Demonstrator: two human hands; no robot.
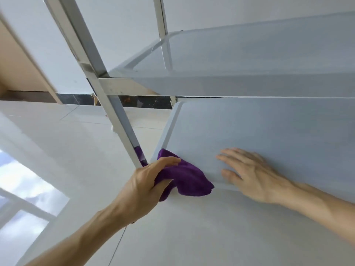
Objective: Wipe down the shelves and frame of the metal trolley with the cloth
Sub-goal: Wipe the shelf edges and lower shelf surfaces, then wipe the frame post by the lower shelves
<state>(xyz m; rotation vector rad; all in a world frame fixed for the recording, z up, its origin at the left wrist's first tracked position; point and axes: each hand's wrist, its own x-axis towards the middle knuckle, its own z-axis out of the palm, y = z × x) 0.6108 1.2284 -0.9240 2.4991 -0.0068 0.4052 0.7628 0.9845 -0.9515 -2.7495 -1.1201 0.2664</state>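
Left hand [146, 181] closed around a purple cloth [184, 177], fingers [169, 161] curled over its top, thumb under the bunched fabric. Cloth pressed on the near left corner of the lower shelf [259, 127] of the metal trolley, one loose flap hanging over the front rim, just right of the left fingers. Right hand [249, 175] flat on the same shelf, fingers spread open, holding nothing, near the cloth but apart from it. Shiny frame post [107, 93] rising just beyond the left fingers. Upper shelf [249, 54] above both hands. Pale tiled floor [57, 141] around.
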